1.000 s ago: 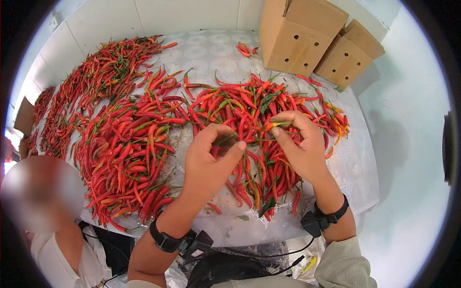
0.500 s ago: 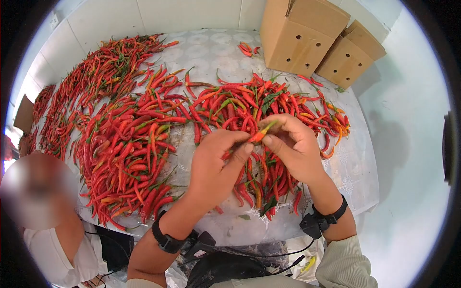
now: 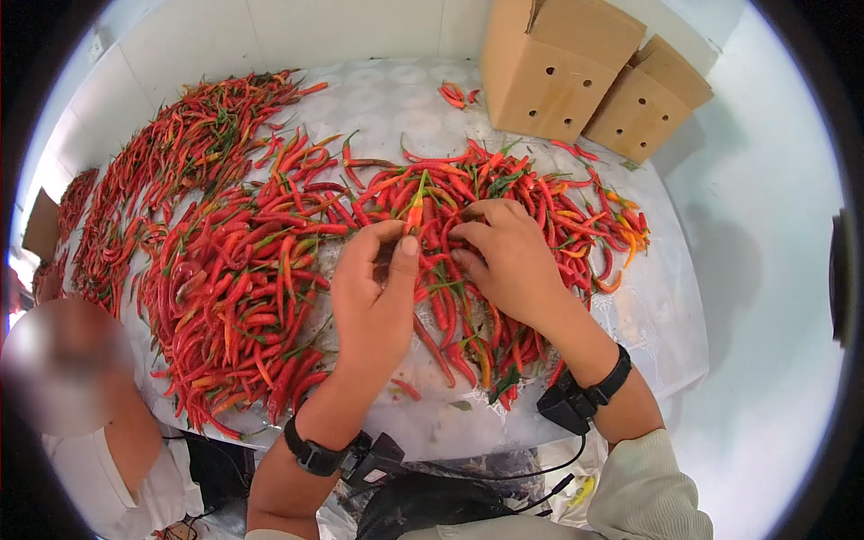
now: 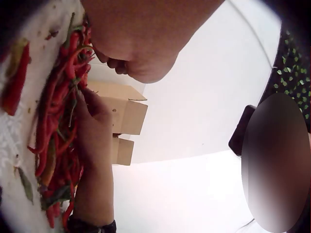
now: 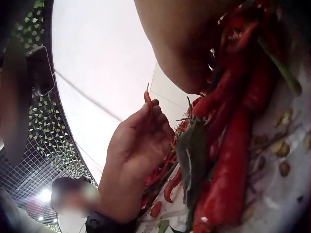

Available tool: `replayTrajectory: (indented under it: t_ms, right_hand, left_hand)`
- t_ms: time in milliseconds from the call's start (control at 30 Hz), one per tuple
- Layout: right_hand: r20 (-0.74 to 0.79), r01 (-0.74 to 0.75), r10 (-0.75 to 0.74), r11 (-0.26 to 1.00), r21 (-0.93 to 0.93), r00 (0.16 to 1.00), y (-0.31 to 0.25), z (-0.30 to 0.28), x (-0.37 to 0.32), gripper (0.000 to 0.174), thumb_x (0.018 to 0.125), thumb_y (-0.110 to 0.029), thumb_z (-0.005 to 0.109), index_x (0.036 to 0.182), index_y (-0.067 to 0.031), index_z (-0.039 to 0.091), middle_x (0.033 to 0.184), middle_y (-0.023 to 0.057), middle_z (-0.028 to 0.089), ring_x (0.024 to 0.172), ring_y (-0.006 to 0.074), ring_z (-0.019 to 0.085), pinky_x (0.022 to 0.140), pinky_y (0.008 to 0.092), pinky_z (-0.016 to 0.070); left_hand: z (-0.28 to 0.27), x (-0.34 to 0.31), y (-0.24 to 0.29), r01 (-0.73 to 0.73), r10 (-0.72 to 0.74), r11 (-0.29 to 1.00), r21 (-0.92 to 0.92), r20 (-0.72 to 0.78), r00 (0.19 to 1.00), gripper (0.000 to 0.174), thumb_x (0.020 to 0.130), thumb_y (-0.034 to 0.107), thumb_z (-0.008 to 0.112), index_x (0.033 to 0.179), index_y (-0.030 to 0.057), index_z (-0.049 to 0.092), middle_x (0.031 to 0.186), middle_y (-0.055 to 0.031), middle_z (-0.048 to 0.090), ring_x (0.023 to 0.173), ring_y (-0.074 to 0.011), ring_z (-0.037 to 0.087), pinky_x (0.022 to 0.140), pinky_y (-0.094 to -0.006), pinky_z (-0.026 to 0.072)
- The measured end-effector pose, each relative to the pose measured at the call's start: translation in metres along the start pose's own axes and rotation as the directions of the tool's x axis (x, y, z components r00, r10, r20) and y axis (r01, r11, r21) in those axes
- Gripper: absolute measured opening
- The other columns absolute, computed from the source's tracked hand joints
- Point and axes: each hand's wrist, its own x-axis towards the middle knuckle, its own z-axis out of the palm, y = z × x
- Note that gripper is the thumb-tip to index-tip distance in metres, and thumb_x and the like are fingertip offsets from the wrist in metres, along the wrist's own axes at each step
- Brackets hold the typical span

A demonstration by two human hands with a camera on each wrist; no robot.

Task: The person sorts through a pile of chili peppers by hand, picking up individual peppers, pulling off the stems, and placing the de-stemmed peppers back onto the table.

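Note:
My left hand [image 3: 373,283] is raised over the chilies, pinching a red chili [image 3: 415,216] between thumb and forefinger. That chili points its yellowish base and green stem upward; in the right wrist view the pinched chili [image 5: 147,99] stands up from the fingertips of the left hand [image 5: 138,145]. My right hand [image 3: 515,261] reaches low over the near chili pile [image 3: 490,180], thumb apart from the bent fingers and fingertips at the peppers. From the left wrist view, the right hand [image 4: 95,131] lies against the pile's side. A dark green leaf [image 5: 192,155] sits among the chilies there.
A larger chili heap [image 3: 238,297] spreads to the left, and another heap [image 3: 211,135] lies behind it. Two cardboard boxes [image 3: 558,81] with round holes stand at the back right. A plastic-covered table [image 3: 648,306] bears everything. Another person [image 3: 117,441] sits at the left.
The hands have come together at the chili, then parted. My left hand now holds it upright, stem up; the right hand has let go of it and moved down to the pile.

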Motion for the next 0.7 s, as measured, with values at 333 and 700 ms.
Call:
replayTrajectory:
  t_ms: [333,700]
  right_hand:
    - [-0.298,-0.021,0.021,1.0,0.003,0.954,-0.002,-0.015,-0.009,0.024,0.077,-0.009,0.067,0.098,-0.0041,0.056,0.091,0.0114,0.061,0.086,0.0309,0.058,0.078,0.0404,0.0462]
    - [-0.26,0.139,-0.024,0.891,0.433,0.965,-0.02,-0.027,-0.028,0.026,0.08,-0.009,0.065,0.104,-0.0053,0.056,0.092,0.0138,0.061,0.082,0.0325,0.061,0.07,0.0401,0.0496]
  left_hand:
    - [0.002,0.001,0.007,0.075,-0.075,0.991,-0.115,-0.001,0.997,0.019,0.097,0.013,0.047,0.109,-0.0013,0.048,0.098,-0.0099,0.062,0.086,-0.0131,0.061,0.073,-0.0263,0.0499]
    - [0.008,-0.015,0.017,-0.023,0.011,0.999,0.042,0.267,0.964,0.017,0.095,0.008,0.049,0.11,-0.0007,0.048,0.094,-0.0051,0.056,0.084,-0.0081,0.053,0.076,-0.0236,0.0442]
